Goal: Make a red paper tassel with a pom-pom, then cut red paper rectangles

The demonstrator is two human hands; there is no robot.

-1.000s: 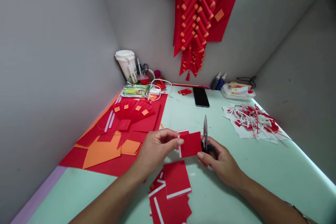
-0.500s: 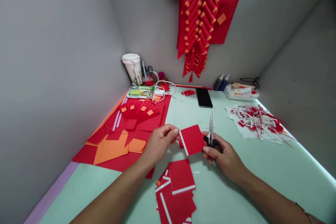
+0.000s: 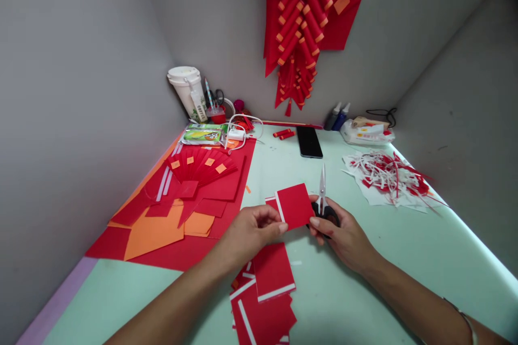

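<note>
A red paper square point(image 3: 296, 206) with a white strip along its left edge is held up between my hands. The thumb of my left hand point(image 3: 259, 226) presses on its lower left corner, the other fingers curled behind. My right hand point(image 3: 338, 232) pinches the square's right edge and also holds black-handled scissors point(image 3: 322, 194), blades pointing up and away. Behind the square, another red piece point(image 3: 271, 202) shows in part. Below my hands lies a red square point(image 3: 275, 272) with a white strip at its near edge, on top of a loose pile of red pieces point(image 3: 263, 318).
Red and orange sheets point(image 3: 156, 232) and a red paper fan point(image 3: 202, 164) cover the left side. At the back are a white cup point(image 3: 188, 91), a phone point(image 3: 309, 142) and glue bottles point(image 3: 340, 117). Paper scraps point(image 3: 390, 178) lie right; firecracker decorations point(image 3: 297, 27) hang on the wall.
My left hand has slid from the square's upper left side down to its lower left corner. My right hand keeps the scissors and the square's right edge. The view has shifted slightly.
</note>
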